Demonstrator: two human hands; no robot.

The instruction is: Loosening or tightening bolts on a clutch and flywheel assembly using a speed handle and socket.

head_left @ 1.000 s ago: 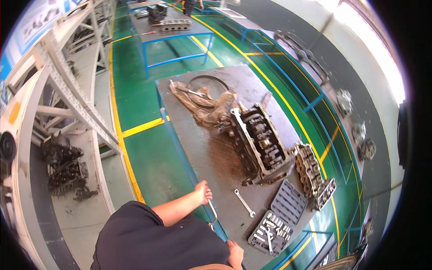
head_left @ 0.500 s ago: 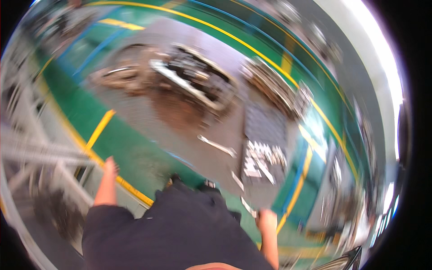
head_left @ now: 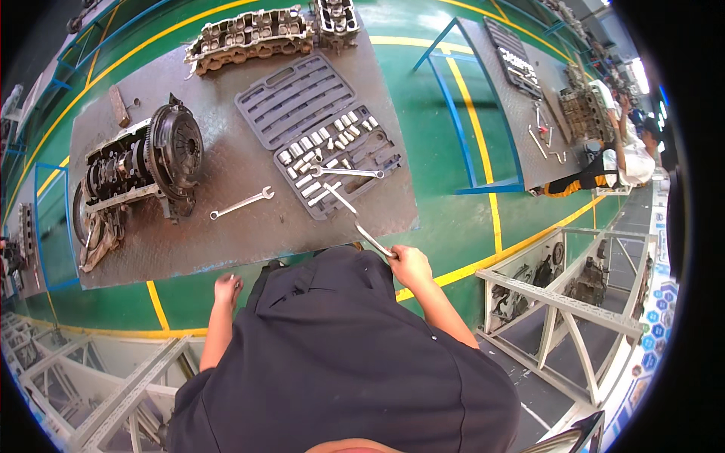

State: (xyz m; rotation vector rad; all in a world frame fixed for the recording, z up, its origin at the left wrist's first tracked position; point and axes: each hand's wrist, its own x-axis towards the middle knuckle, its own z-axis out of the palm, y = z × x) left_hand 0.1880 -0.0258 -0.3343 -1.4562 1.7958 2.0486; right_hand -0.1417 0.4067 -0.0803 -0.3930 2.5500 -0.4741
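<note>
My right hand (head_left: 411, 266) is closed around the lower end of a bent silver speed handle (head_left: 371, 240), whose far end reaches over the socket set. That set is a grey plastic case (head_left: 291, 102) lying unfolded on the bench, with rows of silver sockets (head_left: 332, 140) in its near half. Across the sockets lies a combination wrench (head_left: 351, 172). A second combination wrench (head_left: 242, 202) rests on the bench surface to the left. My left hand (head_left: 227, 288) hangs beside the bench's near edge, fingers loosely curled and apart from the thumb, with nothing seen in it.
The metal bench (head_left: 170, 253) carries an engine block with a flywheel (head_left: 140, 162) at left and cylinder heads (head_left: 253, 41) at the far edge. Another bench (head_left: 529, 162) stands to the right, with a person (head_left: 630, 151) beside it. White metal frames (head_left: 563, 302) stand close by me.
The view has swung round and steadied, so the socket case and bench now lie straight ahead. The speed handle stays in my right hand, now over the bench edge.
</note>
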